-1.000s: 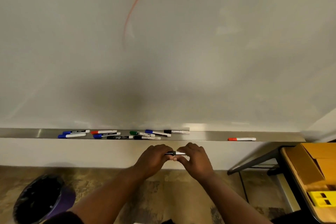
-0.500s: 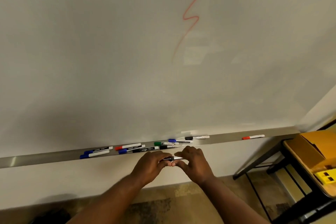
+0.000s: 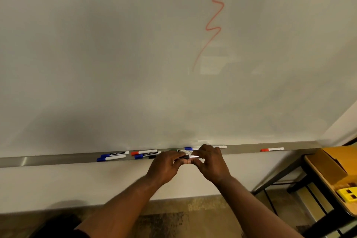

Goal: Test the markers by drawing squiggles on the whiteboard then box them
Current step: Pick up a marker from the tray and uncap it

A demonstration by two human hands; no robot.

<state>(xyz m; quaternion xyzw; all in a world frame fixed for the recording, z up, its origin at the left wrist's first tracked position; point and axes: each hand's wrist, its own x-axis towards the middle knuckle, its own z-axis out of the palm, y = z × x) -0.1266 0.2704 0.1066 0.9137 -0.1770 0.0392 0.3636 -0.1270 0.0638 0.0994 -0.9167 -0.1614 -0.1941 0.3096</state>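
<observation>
Near six o'clock, left hand [image 3: 167, 166] and right hand [image 3: 211, 162] pinch a black-capped marker [image 3: 189, 157] at opposite ends. One red squiggle [image 3: 216, 15] stands at one o'clock; the markers [image 3: 114, 156] on the tray [image 3: 58, 160] seem untested, none boxed.

Side table [image 3: 328, 184] (yellow block [image 3: 347, 195] aboard)

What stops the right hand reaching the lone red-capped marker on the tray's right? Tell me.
Likely yes, it can, once freed: right hand and left hand both hold a black-capped marker. The red-capped marker lies alone on the tray, unobstructed.
</observation>
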